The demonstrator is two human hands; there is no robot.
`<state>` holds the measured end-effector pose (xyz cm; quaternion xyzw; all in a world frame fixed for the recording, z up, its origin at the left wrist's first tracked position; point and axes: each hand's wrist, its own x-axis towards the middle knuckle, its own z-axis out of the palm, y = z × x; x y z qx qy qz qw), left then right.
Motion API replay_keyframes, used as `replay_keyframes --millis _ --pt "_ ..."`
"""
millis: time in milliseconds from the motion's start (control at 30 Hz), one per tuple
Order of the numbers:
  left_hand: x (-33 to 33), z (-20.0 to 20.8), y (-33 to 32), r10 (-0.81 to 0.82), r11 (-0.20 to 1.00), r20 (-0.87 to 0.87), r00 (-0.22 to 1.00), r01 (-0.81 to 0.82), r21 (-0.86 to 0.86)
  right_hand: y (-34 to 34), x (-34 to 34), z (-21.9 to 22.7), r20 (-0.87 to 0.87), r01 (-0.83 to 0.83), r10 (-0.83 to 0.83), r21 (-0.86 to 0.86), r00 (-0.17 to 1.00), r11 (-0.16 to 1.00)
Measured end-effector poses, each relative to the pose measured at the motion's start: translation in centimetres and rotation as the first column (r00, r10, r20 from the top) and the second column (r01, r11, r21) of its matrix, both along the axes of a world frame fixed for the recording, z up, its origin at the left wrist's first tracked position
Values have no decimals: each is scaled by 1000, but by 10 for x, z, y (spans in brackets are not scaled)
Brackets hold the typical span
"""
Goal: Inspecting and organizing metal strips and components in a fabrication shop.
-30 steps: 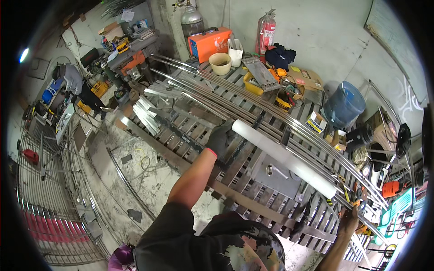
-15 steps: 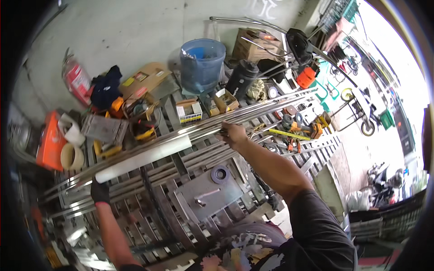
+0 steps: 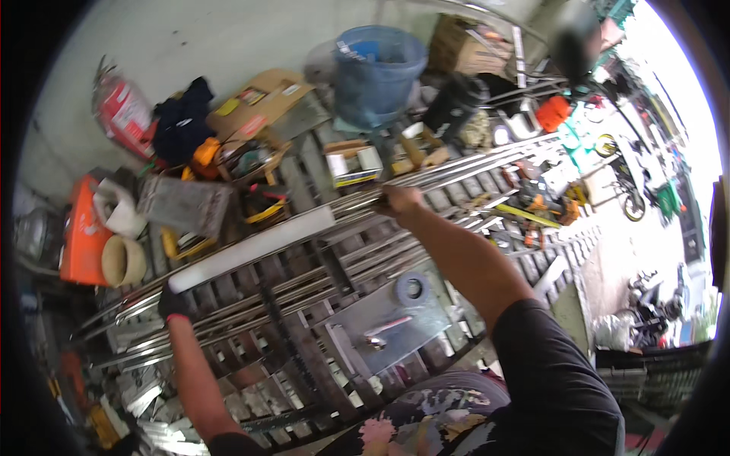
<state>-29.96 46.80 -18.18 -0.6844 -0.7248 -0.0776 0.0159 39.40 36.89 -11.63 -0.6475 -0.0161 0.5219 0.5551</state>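
Right hand [image 3: 401,202]: bare, fingers curled closed over the metal tubes [image 3: 464,171]; the undersides of the fingers are hidden, so how many tubes they enclose cannot be told. Left hand [image 3: 175,304]: dark-gloved, at the near-left end of the white roll [image 3: 251,251]; its fingers merge with the dark ground, and whether they grip or merely touch cannot be told. The roll lies lengthwise along the tubes, between the two hands (whether a tube runs through it is not discernible). Beneath, a slatted table [image 3: 328,380], partly covered by a grey plate [image 3: 426,328] bearing a dark ring [image 3: 398,290] and a blurred metal fitting [image 3: 378,342]. Beyond the tubes: an open box [image 3: 353,163], a blue bucket [image 3: 378,83] and, further left, a red extinguisher [image 3: 125,110]. Upper right, a dark rounded object [image 3: 576,42] is too blurred to identify.
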Motion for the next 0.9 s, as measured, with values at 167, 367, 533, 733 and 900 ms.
replay_keyframes --millis 167,367,533,733,900 --pt "8 -5 -1 206 955 78 975 -183 -234 -1 -13 -12 23 0 0 -16 1000 1000" --pt "15 17 -13 190 930 980 65 -331 -158 -3 -19 35 17 -107 107 2 994 994" --pt "70 71 -81 156 981 895 419 -169 -91 -86 -40 92 291 -775 786 -180 546 606" --pt "178 154 -242 -288 943 572 768 123 310 -236 -18 156 493 -952 861 -303 -127 33" --pt "236 162 -345 -361 930 87 928 353 102 -318 27 197 458 -879 883 -457 -103 135"
